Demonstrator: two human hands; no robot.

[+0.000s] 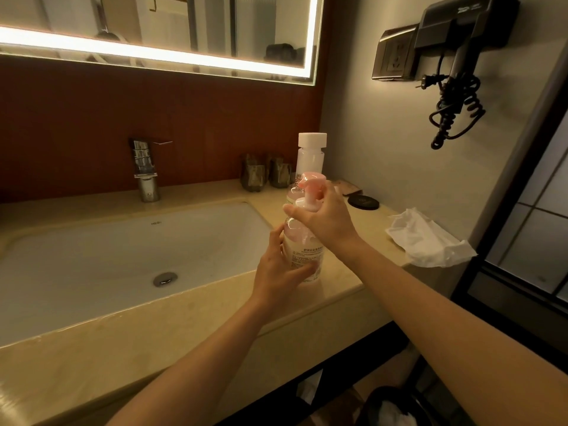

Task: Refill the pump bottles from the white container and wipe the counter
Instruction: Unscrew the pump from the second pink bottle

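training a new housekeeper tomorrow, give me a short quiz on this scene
1. True or false: the left hand grips the pump bottle by its body.
2. The right hand holds: A) the pump head B) the faucet C) the hairdryer.
3. Fill in: the white container stands ___ the pump bottle.
Key: 1 true; 2 A; 3 behind.
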